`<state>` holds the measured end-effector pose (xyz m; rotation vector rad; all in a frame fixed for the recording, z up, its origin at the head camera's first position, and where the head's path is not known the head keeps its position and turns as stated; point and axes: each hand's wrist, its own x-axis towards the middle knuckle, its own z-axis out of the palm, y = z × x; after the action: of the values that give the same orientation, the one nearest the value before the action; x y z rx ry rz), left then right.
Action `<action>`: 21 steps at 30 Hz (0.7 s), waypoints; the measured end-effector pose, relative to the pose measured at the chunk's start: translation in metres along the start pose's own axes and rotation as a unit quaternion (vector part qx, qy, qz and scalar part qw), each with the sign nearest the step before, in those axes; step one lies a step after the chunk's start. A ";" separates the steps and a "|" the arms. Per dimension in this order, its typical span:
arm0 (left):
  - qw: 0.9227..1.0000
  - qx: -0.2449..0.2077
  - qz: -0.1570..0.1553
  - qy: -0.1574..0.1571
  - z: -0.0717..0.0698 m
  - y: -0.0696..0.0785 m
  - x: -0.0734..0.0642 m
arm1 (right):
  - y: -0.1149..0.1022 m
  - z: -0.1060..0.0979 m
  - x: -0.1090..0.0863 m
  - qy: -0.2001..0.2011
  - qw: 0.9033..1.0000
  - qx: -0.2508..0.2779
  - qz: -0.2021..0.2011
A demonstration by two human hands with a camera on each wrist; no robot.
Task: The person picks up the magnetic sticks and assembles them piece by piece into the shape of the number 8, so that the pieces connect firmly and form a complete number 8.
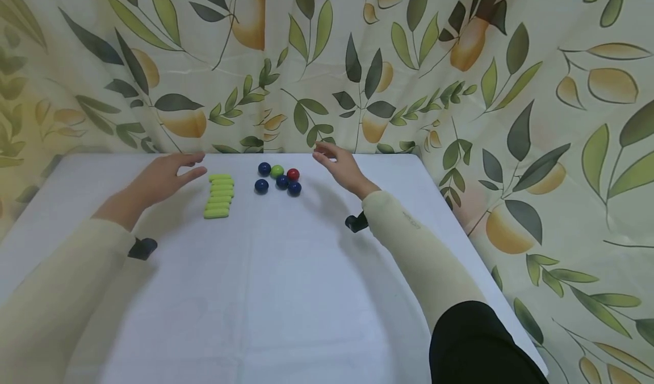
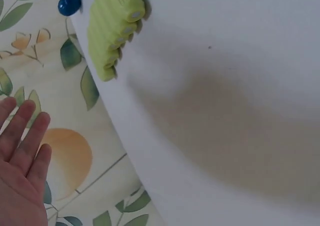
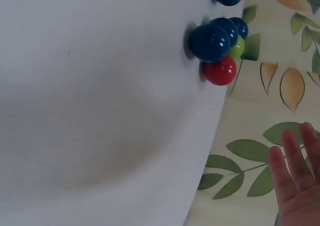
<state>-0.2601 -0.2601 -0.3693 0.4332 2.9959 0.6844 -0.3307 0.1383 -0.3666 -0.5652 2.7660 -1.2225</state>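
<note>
A column of several light-green sticks [image 1: 219, 195], lying side by side, is on the white table. My left hand [image 1: 166, 178] hovers just left of them, fingers extended and holding nothing; the left wrist view shows the same hand [image 2: 22, 161] with spread fingers. To the right of the sticks sits a loose group of glossy balls: several dark blue balls [image 1: 261, 186], one green ball [image 1: 277, 171] and one red ball [image 1: 293, 174]. My right hand [image 1: 342, 168] is raised to the right of the balls, fingers relaxed, with nothing in it. In the right wrist view, the red ball [image 3: 220, 70] lies against a blue one.
The white table [image 1: 286, 293] ends at a back edge right behind the balls and hands. Behind it hangs a curtain [image 1: 317, 60] printed with leaves and fruit. A dark wrist camera [image 1: 356, 222] is strapped below the right sleeve, another [image 1: 143, 249] below the left.
</note>
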 end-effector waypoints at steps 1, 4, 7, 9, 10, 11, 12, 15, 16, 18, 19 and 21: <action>1.000 -0.004 -0.002 0.004 0.001 -0.002 -0.002 | 0.001 0.001 0.000 0.005 1.000 0.007 0.003; 1.000 -0.018 -0.015 0.007 0.007 -0.006 -0.008 | 0.004 0.008 -0.002 0.012 0.999 0.045 0.015; 0.999 -0.036 -0.027 0.007 0.015 -0.009 -0.013 | 0.008 0.017 -0.004 0.014 0.996 0.085 0.029; 0.998 -0.050 -0.030 0.010 0.021 -0.010 -0.016 | 0.012 0.023 -0.005 0.017 0.994 0.106 0.035; 0.998 -0.058 -0.031 0.014 0.024 -0.011 -0.018 | 0.014 0.026 -0.006 0.020 0.993 0.109 0.038; 0.997 -0.064 -0.030 0.019 0.027 -0.012 -0.020 | 0.016 0.029 -0.006 0.021 0.993 0.109 0.042; 0.997 -0.068 -0.032 0.023 0.031 -0.013 -0.022 | 0.018 0.032 -0.007 0.022 0.993 0.107 0.046; 0.995 -0.083 -0.033 0.032 0.040 -0.015 -0.028 | 0.022 0.040 -0.009 0.024 0.993 0.104 0.054; 0.995 -0.086 -0.036 0.031 0.044 -0.016 -0.030 | 0.022 0.042 -0.011 0.023 0.993 0.104 0.055; 0.995 -0.091 -0.040 0.029 0.049 -0.017 -0.033 | 0.023 0.047 -0.014 0.019 0.992 0.114 0.057; 0.994 -0.094 -0.043 0.026 0.051 -0.017 -0.034 | 0.023 0.049 -0.016 0.018 0.991 0.120 0.056; 0.994 -0.100 -0.050 0.017 0.055 -0.018 -0.034 | 0.024 0.053 -0.018 0.016 0.990 0.124 0.058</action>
<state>-0.2265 -0.2615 -0.4278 0.2606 2.9153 0.9787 -0.3102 0.1224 -0.4214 -0.3601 2.5733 -1.5265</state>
